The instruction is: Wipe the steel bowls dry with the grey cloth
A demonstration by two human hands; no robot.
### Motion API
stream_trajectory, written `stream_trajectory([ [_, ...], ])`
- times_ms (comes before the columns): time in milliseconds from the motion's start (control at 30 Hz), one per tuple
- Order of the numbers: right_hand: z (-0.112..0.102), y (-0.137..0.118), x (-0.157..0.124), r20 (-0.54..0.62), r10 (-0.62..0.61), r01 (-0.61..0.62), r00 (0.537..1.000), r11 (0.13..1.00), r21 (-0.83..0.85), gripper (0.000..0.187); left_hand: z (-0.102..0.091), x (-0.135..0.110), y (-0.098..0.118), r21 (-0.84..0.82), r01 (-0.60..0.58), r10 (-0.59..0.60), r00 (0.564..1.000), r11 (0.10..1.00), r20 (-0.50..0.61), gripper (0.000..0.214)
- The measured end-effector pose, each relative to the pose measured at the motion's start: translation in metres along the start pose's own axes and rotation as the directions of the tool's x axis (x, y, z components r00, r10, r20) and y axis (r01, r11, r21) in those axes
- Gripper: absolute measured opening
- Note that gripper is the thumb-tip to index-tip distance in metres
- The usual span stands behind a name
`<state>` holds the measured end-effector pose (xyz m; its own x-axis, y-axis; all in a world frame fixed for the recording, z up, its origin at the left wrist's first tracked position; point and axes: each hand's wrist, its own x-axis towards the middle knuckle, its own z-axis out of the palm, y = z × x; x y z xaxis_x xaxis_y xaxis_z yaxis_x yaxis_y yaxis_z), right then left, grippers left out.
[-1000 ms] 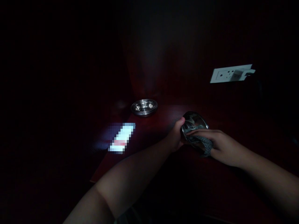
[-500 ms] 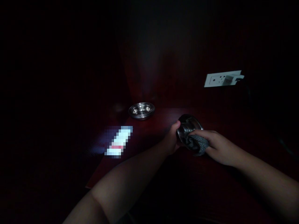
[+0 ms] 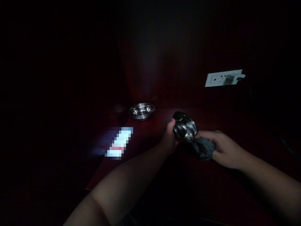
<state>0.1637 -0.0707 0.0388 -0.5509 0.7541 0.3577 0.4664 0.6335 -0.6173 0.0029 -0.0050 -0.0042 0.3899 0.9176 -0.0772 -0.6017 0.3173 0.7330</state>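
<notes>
A shiny metal bowl is tilted with its opening toward me, above the dark red table. My left hand is closed on the bowl's left side, the thumb over its rim and the other fingers hidden behind. At the bowl's lower right edge, my right hand grips a bunched dark cloth with a fine light pattern. The cloth touches or nearly touches the rim. Farther back on the left sits a stack of metal bowls, upright and nested.
Left of my forearm lies a bright, pixelated rectangle, perhaps a screen, near the table's left edge. A white wall socket with a plug and cable is at the back right. Much of the surroundings is too dark to make out.
The bowl has shifted slightly left and up with my left hand. The cloth in my right hand has come out of the bowl's inside, moving right to its edge.
</notes>
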Motion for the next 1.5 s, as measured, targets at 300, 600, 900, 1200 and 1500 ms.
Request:
stream_trajectory([
  [300,0.0,0.003,-0.001,-0.3,-0.001,-0.026,0.954,0.996,-0.087,0.026,0.0,-0.002,-0.001,0.045,0.016,-0.018,0.998,0.999,0.055,0.059],
  [600,-0.002,0.013,-0.001,-0.858,0.107,-0.202,0.503,0.979,0.004,0.01,0.0,-0.004,0.001,0.047,0.05,-0.053,0.997,0.998,0.054,0.055],
  [900,0.011,0.006,0.004,-0.002,-0.032,0.032,0.999,0.998,-0.05,0.029,-0.007,0.004,-0.009,0.086,-0.037,0.023,0.987,0.996,0.16,0.066],
  [1200,0.009,0.005,0.008,0.074,0.054,-0.05,0.996,0.998,-0.048,0.025,-0.007,0.003,-0.008,0.102,-0.11,0.091,0.981,0.989,0.174,0.057],
  [1500,0.014,0.007,0.006,0.079,0.053,-0.042,0.995,0.991,-0.128,0.035,-0.005,0.0,-0.005,0.084,-0.083,0.07,0.987,0.993,0.147,0.053],
])
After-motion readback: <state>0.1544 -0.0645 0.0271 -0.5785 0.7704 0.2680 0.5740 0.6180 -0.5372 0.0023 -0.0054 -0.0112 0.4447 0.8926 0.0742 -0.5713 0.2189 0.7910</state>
